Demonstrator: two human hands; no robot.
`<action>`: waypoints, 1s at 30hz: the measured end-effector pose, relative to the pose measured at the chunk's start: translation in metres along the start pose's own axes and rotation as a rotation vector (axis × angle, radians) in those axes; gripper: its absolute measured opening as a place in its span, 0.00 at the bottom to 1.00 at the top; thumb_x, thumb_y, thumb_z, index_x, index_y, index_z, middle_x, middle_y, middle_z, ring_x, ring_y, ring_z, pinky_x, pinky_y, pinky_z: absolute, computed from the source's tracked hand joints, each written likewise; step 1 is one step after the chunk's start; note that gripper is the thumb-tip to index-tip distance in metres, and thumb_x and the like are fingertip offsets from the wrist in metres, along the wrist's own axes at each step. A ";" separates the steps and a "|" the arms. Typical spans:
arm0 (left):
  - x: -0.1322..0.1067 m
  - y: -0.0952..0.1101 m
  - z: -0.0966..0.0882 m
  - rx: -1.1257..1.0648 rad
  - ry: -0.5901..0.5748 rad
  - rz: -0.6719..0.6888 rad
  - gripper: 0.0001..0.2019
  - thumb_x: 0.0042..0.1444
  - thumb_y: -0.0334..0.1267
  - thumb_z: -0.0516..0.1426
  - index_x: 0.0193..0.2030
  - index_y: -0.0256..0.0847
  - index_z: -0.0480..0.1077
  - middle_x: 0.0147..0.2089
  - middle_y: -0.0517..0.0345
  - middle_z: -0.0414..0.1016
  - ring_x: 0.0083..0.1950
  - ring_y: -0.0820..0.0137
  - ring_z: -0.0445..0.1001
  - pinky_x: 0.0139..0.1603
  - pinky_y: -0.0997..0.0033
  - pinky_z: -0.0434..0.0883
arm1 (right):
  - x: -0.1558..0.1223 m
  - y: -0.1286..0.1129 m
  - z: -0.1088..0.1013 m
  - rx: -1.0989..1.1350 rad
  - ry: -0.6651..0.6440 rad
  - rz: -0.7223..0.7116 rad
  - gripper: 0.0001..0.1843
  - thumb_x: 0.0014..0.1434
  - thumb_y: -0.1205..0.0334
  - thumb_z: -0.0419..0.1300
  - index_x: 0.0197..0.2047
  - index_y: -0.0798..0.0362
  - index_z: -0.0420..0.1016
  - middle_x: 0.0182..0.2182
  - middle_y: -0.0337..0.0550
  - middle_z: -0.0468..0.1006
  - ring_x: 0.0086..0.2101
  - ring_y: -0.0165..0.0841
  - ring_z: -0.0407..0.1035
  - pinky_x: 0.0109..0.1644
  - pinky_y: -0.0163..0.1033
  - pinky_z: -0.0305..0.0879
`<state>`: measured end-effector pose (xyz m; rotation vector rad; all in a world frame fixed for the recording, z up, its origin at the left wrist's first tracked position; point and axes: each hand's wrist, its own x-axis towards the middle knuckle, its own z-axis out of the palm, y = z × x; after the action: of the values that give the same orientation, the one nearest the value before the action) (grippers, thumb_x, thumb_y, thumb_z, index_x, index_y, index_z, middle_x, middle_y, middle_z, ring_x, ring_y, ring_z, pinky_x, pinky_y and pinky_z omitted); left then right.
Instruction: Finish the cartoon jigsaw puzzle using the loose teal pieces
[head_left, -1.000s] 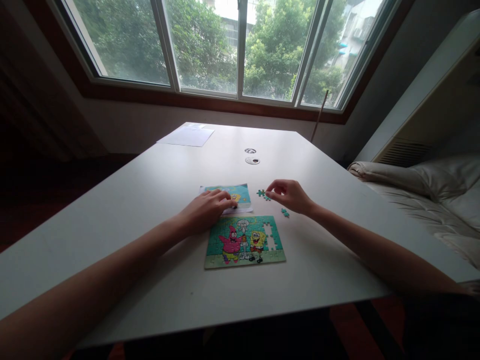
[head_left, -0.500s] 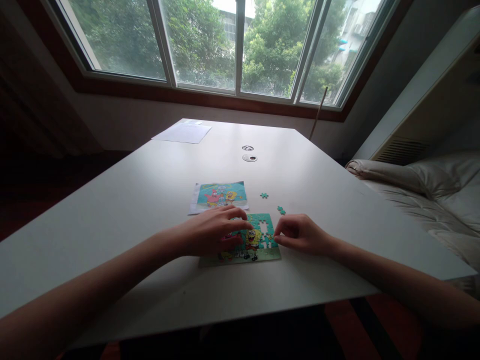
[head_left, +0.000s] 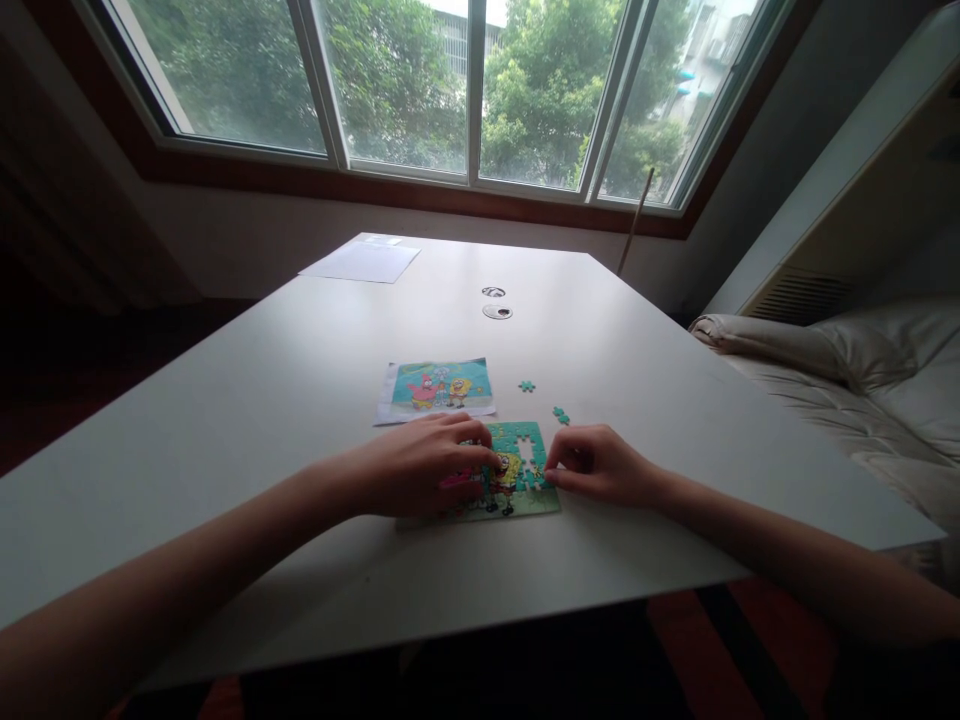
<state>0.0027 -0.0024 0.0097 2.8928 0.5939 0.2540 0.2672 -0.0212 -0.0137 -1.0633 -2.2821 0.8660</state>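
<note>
A cartoon jigsaw puzzle (head_left: 521, 470) lies flat on the white table (head_left: 300, 380), with a few gaps near its right side. My left hand (head_left: 424, 468) rests on the puzzle's left half, fingers curled and pressing down, covering part of the picture. My right hand (head_left: 600, 465) sits at the puzzle's right edge with thumb and fingers pinched together; a small teal piece seems to be at the fingertips, hard to make out. Two loose teal pieces (head_left: 560, 414) (head_left: 526, 386) lie just beyond the puzzle.
A printed reference picture (head_left: 437, 389) lies behind the puzzle. Farther back are two small round objects (head_left: 496, 311) and a white sheet (head_left: 360, 262). A window spans the far wall. A pale cushioned couch (head_left: 840, 370) stands to the right of the table.
My right hand came back from the loose pieces to the puzzle's right edge. My left hand slid from the reference picture onto the puzzle. Only two loose pieces remain beyond it.
</note>
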 end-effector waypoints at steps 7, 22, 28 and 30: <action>-0.001 -0.001 0.001 -0.003 0.022 0.009 0.13 0.59 0.37 0.52 0.51 0.47 0.68 0.46 0.53 0.69 0.45 0.65 0.69 0.48 0.66 0.65 | 0.001 -0.001 0.000 -0.012 -0.001 0.010 0.06 0.52 0.63 0.60 0.26 0.56 0.70 0.18 0.31 0.57 0.20 0.22 0.51 0.23 0.29 0.48; 0.002 0.016 0.006 -0.012 -0.049 0.054 0.23 0.56 0.48 0.55 0.58 0.48 0.61 0.52 0.49 0.64 0.49 0.59 0.66 0.51 0.59 0.64 | 0.001 -0.004 -0.001 -0.112 -0.014 -0.093 0.06 0.52 0.63 0.60 0.27 0.55 0.72 0.19 0.33 0.61 0.22 0.23 0.55 0.26 0.29 0.53; 0.003 0.016 0.007 -0.009 -0.057 0.058 0.23 0.57 0.49 0.54 0.58 0.47 0.61 0.52 0.49 0.64 0.49 0.58 0.65 0.51 0.58 0.64 | 0.001 -0.002 -0.003 -0.134 -0.028 -0.133 0.07 0.54 0.61 0.60 0.29 0.55 0.73 0.21 0.36 0.66 0.22 0.23 0.57 0.27 0.29 0.55; 0.004 0.017 0.007 -0.019 -0.042 0.060 0.23 0.56 0.49 0.55 0.57 0.47 0.62 0.52 0.49 0.64 0.49 0.58 0.65 0.51 0.58 0.64 | 0.001 0.000 -0.004 -0.148 -0.017 -0.122 0.07 0.55 0.60 0.59 0.29 0.56 0.73 0.22 0.37 0.67 0.22 0.24 0.58 0.27 0.29 0.56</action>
<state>0.0136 -0.0168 0.0071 2.8930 0.4964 0.2052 0.2689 -0.0194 -0.0107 -0.9693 -2.4275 0.6694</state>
